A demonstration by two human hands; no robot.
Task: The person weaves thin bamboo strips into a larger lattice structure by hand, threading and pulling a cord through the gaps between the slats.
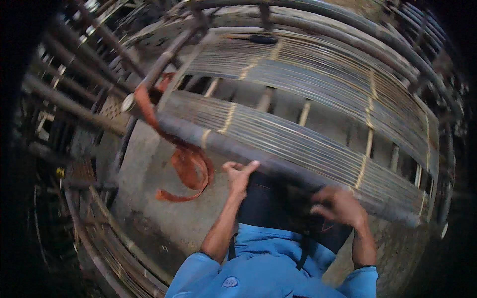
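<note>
In front of me lies a slatted bamboo seat (298, 141), made of thin strips tied in rows with yellow lashing (367, 119). A thick dark bamboo pole (238, 151) runs along its near edge. My left hand (240, 177) is at this pole, thumb and fingers apart, with nothing visible in it. My right hand (343, 204) is farther right, close to the same pole. It is blurred, but a gap shows between its thumb and fingers, and I see nothing held there. Whether either hand touches the pole is unclear.
A reddish-brown strap (186, 166) wraps the frame's left corner and trails onto the grey floor (149, 218). Bamboo rails (318, 10) rise along the far side. More bamboo poles (74, 102) crowd the left. A small dark object (263, 38) rests at the seat's far edge.
</note>
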